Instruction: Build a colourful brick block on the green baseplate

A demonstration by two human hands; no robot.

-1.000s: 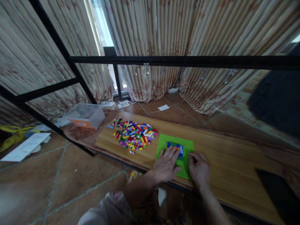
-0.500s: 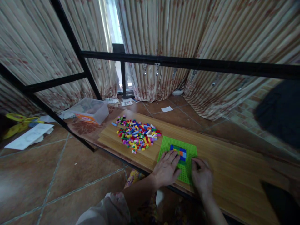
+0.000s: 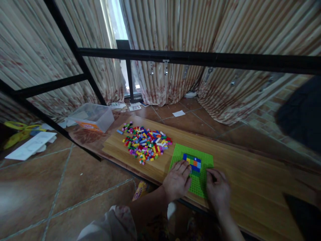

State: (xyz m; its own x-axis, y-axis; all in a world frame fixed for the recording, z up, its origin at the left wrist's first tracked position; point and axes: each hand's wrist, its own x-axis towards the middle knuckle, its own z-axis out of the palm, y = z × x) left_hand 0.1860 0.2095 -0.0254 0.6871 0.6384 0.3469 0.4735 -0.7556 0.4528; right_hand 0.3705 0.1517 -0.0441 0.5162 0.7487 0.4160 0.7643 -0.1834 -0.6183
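The long wooden board (image 3: 250,174) carries everything. A heap of loose coloured bricks (image 3: 146,144) lies toward its left end, near a clear plastic box (image 3: 94,117) on the floor. The green baseplate (image 3: 180,154) lies flat near the board's front edge, just right of the heap. On its middle sits a small patch of joined bricks (image 3: 193,163), blue, orange, yellow and green.

Pressing here likely goes best with the plate held flat against the wood and the push straight down, so that no brick seats crooked.

The left hand (image 3: 177,180) lies on the plate's left half, fingers spread flat, tips touching the patch's near-left edge. The right hand (image 3: 218,190) rests curled at the plate's right near corner; I cannot tell whether it pinches a brick
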